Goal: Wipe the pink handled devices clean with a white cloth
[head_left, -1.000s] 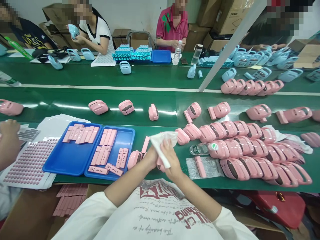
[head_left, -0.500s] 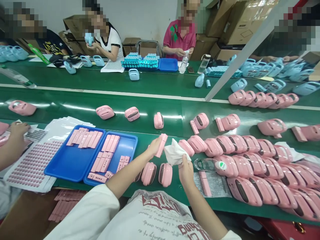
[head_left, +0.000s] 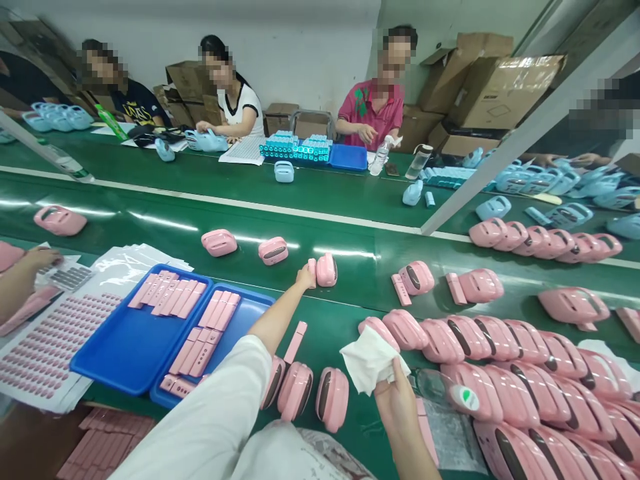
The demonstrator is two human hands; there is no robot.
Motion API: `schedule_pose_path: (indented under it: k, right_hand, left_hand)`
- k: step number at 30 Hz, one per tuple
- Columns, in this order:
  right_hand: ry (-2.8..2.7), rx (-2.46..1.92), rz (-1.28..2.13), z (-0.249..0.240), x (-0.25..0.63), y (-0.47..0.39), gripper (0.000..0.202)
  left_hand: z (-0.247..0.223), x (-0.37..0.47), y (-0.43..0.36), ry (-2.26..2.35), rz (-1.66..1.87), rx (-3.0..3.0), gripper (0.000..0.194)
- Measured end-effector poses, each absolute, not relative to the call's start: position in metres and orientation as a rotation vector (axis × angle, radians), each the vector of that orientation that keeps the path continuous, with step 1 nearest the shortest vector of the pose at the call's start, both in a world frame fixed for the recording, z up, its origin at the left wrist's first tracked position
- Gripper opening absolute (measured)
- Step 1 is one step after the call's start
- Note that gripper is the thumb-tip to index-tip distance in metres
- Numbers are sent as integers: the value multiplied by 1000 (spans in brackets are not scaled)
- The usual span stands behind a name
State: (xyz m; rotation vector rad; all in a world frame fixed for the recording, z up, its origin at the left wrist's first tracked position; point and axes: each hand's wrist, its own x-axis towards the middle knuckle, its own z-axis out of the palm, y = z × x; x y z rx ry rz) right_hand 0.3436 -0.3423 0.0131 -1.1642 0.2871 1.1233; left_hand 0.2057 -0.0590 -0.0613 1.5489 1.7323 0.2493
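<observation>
The left hand (head_left: pixel 303 279) is stretching out over the green belt (head_left: pixel 367 277), its fingers grasping a pink stick (head_left: pixel 312 272). That stick is standing upright right beside a pink case (head_left: pixel 327 270); whether the two are touching, I cannot tell. The right hand (head_left: pixel 397 397) is staying nearer the body, its fingers pinching a white cloth (head_left: pixel 367 360) that is spreading out left of them above the bench (head_left: pixel 340 333).

Just right of the right fingers a clear bottle (head_left: pixel 433 387) is lying, with rows of pink cases (head_left: pixel 505 340) stretching off beyond it. Nearer the body than the left fingers, a loose stick (head_left: pixel 295 342) is resting on the bench, and left of it blue trays (head_left: pixel 120 357) are holding more sticks.

Far beyond both hands, a white strip (head_left: pixel 250 212) is running across the green surface. Co-workers are sitting past it among blue cases, and cardboard boxes (head_left: pixel 507 93) are leaning near a pale wall (head_left: pixel 310 40). A white post (head_left: pixel 500 153) is slanting up, right of the left fingers.
</observation>
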Motion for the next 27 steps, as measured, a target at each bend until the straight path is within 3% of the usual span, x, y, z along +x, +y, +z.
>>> schedule_pose_path:
  k: [8, 12, 16, 21, 27]
  right_hand:
    - [450, -1139, 1316, 22, 351, -356, 45]
    - [485, -1152, 1328, 31, 347, -357, 46]
    - [480, -1143, 1298, 34, 346, -359, 41]
    - [460, -1211, 1224, 31, 351, -369, 49]
    - [301, -1303, 1057, 47, 360, -372, 64]
  left_hand:
    - [-10, 144, -29, 2062, 416, 1840, 47]
    - [10, 107, -17, 2145, 221, 1821, 47]
    - [19, 102, -32, 1964, 32, 1977, 26]
    - [26, 120, -86, 1665, -45, 2158, 33]
    - [11, 156, -153, 1181, -77, 2263, 20]
